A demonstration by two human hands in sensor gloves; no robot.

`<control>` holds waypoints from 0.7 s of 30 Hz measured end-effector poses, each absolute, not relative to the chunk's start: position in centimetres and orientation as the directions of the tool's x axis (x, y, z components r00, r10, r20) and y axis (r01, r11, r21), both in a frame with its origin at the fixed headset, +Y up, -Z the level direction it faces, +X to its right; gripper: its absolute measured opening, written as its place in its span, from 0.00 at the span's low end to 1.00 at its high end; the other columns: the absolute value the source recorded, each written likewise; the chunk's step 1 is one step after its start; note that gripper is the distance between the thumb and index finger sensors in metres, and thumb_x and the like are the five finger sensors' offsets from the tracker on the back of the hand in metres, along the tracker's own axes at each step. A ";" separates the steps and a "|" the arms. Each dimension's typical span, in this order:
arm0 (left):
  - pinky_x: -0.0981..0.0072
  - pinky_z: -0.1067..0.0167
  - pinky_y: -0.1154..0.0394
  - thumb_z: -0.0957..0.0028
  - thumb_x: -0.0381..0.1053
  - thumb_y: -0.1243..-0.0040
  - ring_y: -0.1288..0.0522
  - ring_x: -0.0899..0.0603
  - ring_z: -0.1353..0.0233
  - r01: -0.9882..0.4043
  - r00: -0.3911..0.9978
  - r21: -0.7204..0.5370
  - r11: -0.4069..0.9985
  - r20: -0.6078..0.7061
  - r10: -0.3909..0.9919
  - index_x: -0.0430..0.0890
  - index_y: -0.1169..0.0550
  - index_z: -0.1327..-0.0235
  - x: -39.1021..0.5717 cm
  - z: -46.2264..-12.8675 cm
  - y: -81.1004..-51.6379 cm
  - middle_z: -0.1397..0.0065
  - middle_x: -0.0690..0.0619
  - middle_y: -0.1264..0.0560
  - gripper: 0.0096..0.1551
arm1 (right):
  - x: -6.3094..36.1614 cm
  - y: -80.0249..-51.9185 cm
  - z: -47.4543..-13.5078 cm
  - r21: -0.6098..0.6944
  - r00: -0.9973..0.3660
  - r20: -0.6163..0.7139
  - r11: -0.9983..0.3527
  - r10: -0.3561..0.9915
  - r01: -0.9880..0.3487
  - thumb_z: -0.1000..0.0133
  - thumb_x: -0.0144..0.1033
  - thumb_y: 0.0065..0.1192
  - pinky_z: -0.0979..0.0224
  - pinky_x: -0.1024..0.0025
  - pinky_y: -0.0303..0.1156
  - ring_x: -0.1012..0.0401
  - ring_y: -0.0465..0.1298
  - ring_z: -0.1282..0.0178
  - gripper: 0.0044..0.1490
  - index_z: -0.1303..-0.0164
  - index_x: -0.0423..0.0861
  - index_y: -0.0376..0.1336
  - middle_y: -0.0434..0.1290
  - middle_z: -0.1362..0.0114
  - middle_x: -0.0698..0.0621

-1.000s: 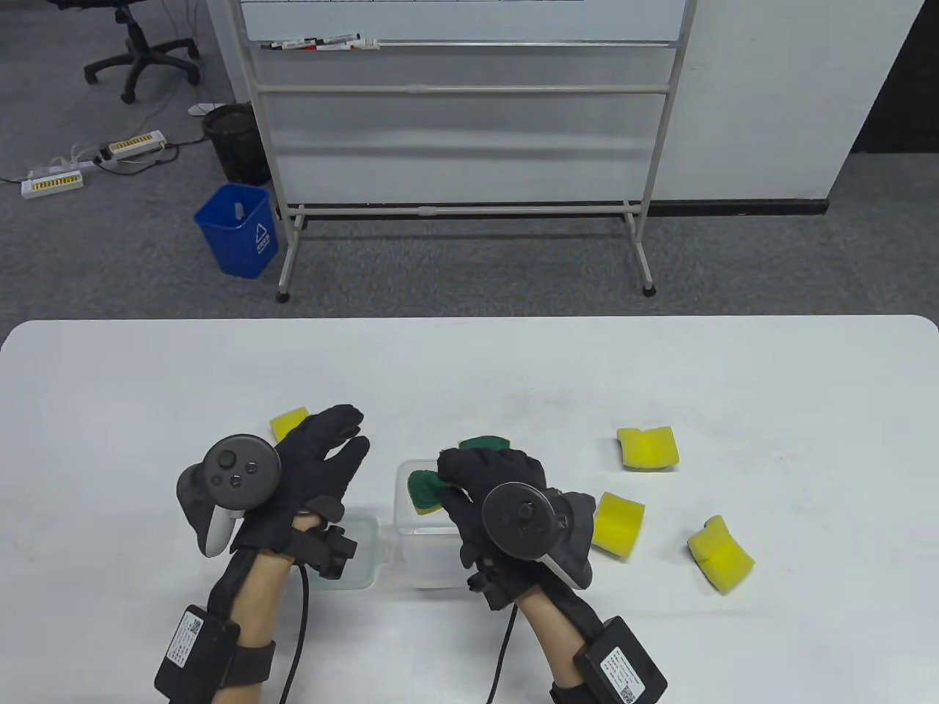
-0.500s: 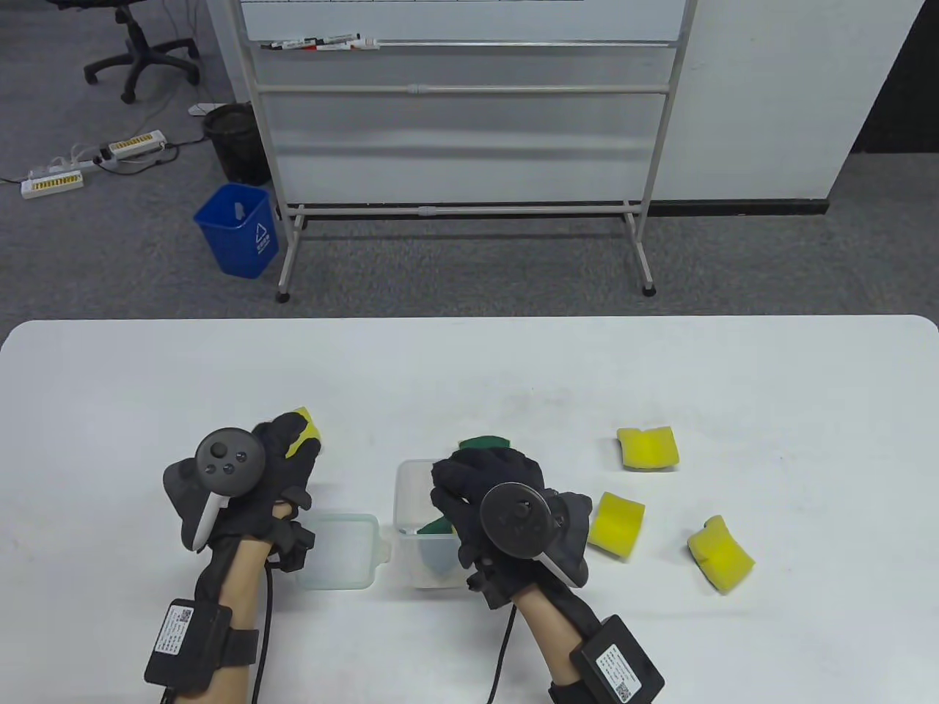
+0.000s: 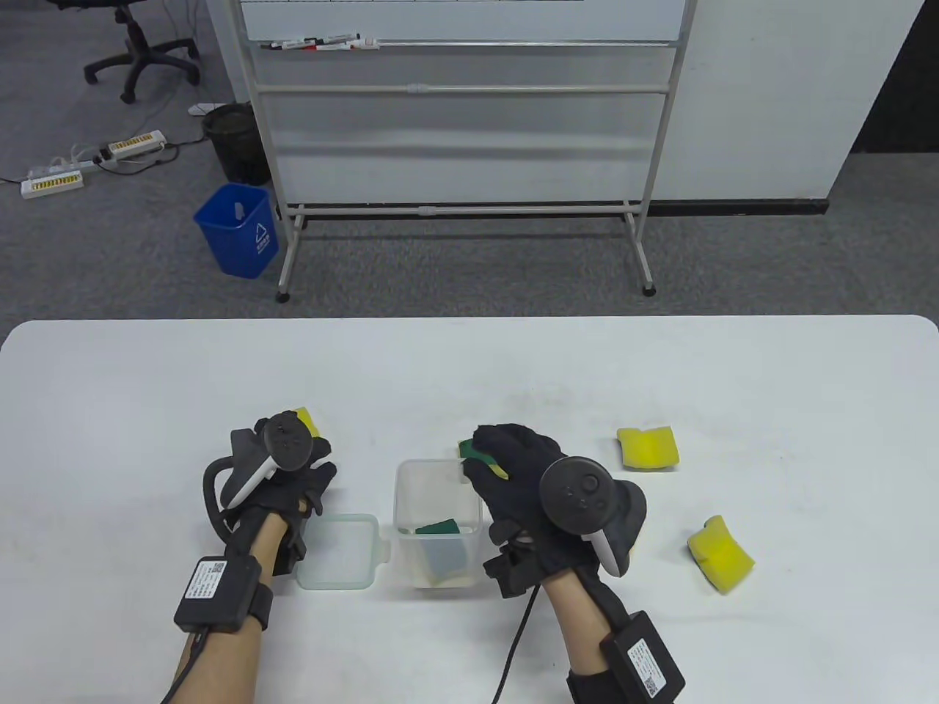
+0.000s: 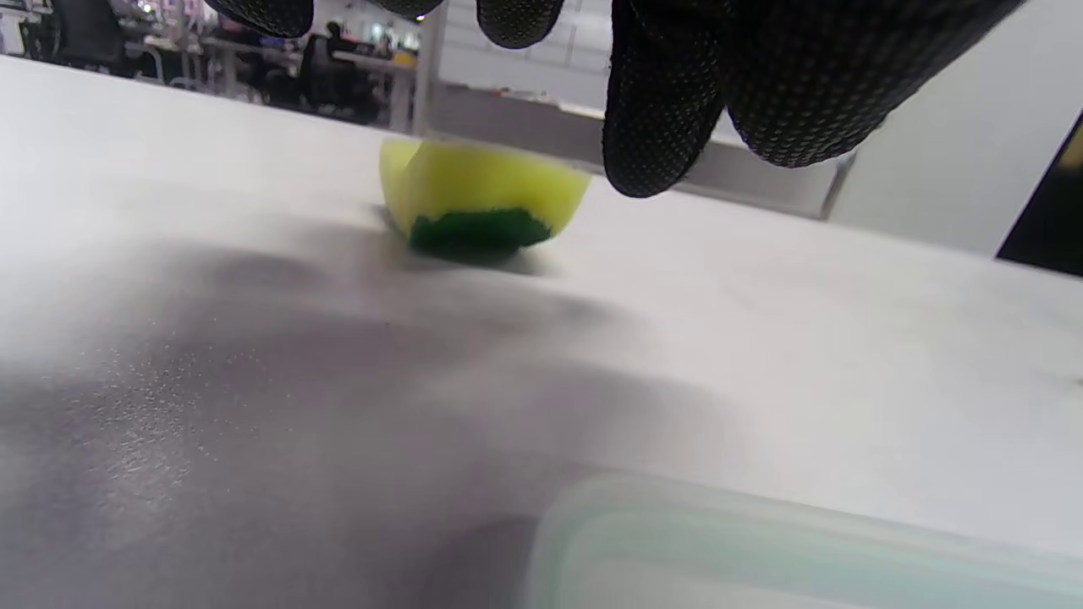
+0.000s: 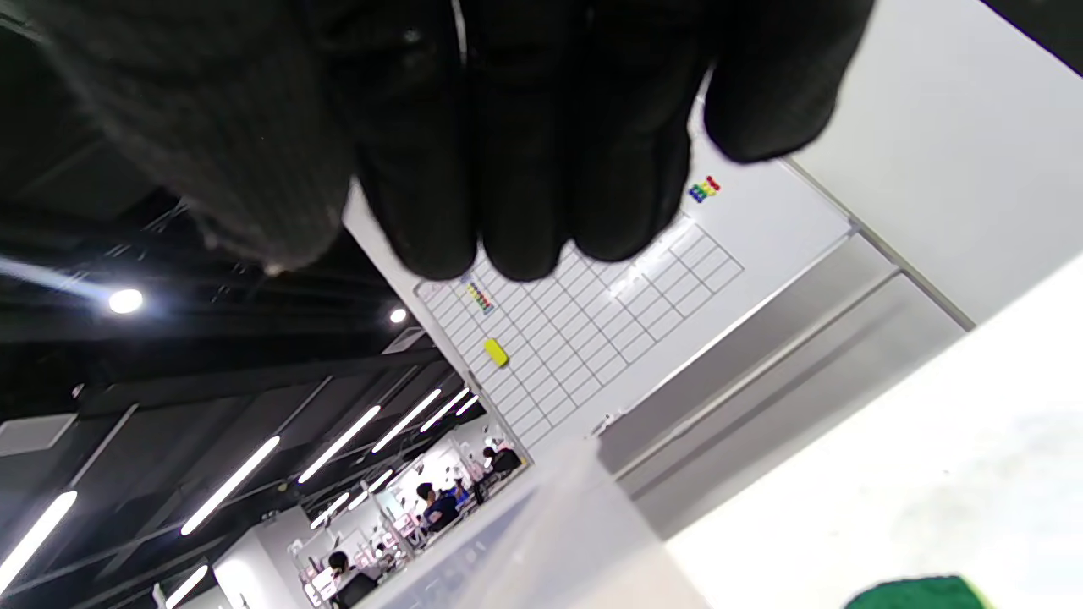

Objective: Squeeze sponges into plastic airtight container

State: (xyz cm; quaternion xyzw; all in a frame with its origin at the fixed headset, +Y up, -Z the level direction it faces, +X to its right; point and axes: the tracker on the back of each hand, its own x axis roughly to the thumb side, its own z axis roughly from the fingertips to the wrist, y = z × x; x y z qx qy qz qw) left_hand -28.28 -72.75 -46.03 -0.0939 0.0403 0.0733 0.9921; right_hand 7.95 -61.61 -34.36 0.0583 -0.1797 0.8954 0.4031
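The clear plastic container [image 3: 438,513] stands open at the table's front centre with one green-and-yellow sponge [image 3: 440,546] inside. My right hand [image 3: 490,456] reaches over a green-topped sponge [image 3: 468,446] just behind the container's right corner. In the right wrist view its fingers [image 5: 525,169] are bunched, and the sponge's green edge [image 5: 918,592] lies apart, below them. My left hand [image 3: 304,458] hovers over a yellow sponge [image 3: 305,421]. In the left wrist view that sponge [image 4: 478,203] sits on the table with my fingertips [image 4: 668,127] just above it, not touching.
The container's lid [image 3: 339,551] lies flat left of the container, also showing in the left wrist view [image 4: 761,550]. Two more yellow sponges lie to the right, one further back [image 3: 648,447] and one nearer the front [image 3: 720,554]. A whiteboard stand [image 3: 462,205] stands beyond the table.
My right hand let the green-and-yellow sponge go inside the container and moved back and right onto the sponge behind it. My left hand closed in over the left yellow sponge.
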 end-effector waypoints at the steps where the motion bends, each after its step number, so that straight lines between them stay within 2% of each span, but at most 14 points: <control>1: 0.30 0.22 0.48 0.50 0.64 0.41 0.58 0.35 0.14 -0.152 0.986 -0.193 0.969 -0.099 0.135 0.61 0.24 0.32 -28.3 -46.4 -72.9 0.11 0.51 0.53 0.31 | 8.2 -61.6 -34.4 -0.272 -0.661 0.245 -0.604 0.709 -0.749 0.52 0.54 0.75 0.25 0.43 0.66 0.48 0.78 0.30 0.36 0.36 0.50 0.75 0.79 0.30 0.48; 4: 0.30 0.22 0.48 0.50 0.65 0.42 0.58 0.35 0.13 -0.146 0.986 -0.249 0.957 -0.111 0.121 0.60 0.25 0.31 -28.1 -47.6 -73.6 0.11 0.51 0.53 0.31 | 9.0 -61.5 -34.5 -0.268 -0.628 0.239 -0.571 0.741 -0.776 0.52 0.54 0.74 0.25 0.43 0.66 0.48 0.77 0.30 0.36 0.36 0.49 0.75 0.78 0.30 0.47; 6: 0.29 0.23 0.46 0.51 0.64 0.42 0.53 0.35 0.14 -0.113 0.989 -0.238 0.965 -0.115 0.087 0.57 0.25 0.31 -27.9 -48.1 -74.1 0.12 0.48 0.47 0.33 | 9.3 -61.3 -34.5 -0.268 -0.615 0.240 -0.558 0.751 -0.785 0.52 0.54 0.74 0.25 0.43 0.66 0.48 0.77 0.30 0.36 0.36 0.49 0.75 0.78 0.29 0.47; 9: 0.30 0.23 0.45 0.51 0.64 0.43 0.50 0.36 0.14 -0.073 0.989 -0.287 0.955 -0.141 0.033 0.52 0.27 0.29 -28.1 -48.7 -74.8 0.12 0.48 0.47 0.36 | 9.7 -61.2 -34.5 -0.268 -0.604 0.240 -0.547 0.760 -0.793 0.52 0.55 0.74 0.25 0.43 0.66 0.48 0.77 0.30 0.36 0.35 0.49 0.75 0.78 0.29 0.47; 17: 0.33 0.24 0.41 0.49 0.61 0.44 0.44 0.36 0.15 -0.210 0.972 -0.259 0.943 -0.155 0.174 0.47 0.30 0.27 -29.0 -48.1 -74.1 0.14 0.49 0.43 0.37 | 10.3 -61.0 -34.4 -0.266 -0.565 0.245 -0.506 0.788 -0.821 0.51 0.55 0.74 0.25 0.43 0.66 0.47 0.78 0.30 0.36 0.35 0.48 0.75 0.78 0.29 0.47; 21: 0.34 0.25 0.38 0.49 0.61 0.45 0.41 0.36 0.17 -0.406 0.912 -0.180 0.896 -0.151 0.382 0.46 0.30 0.28 -29.9 -46.9 -72.6 0.14 0.47 0.41 0.37 | 10.4 -60.9 -34.4 -0.270 -0.564 0.250 -0.502 0.787 -0.821 0.51 0.55 0.73 0.25 0.43 0.66 0.48 0.78 0.30 0.37 0.35 0.48 0.75 0.78 0.29 0.47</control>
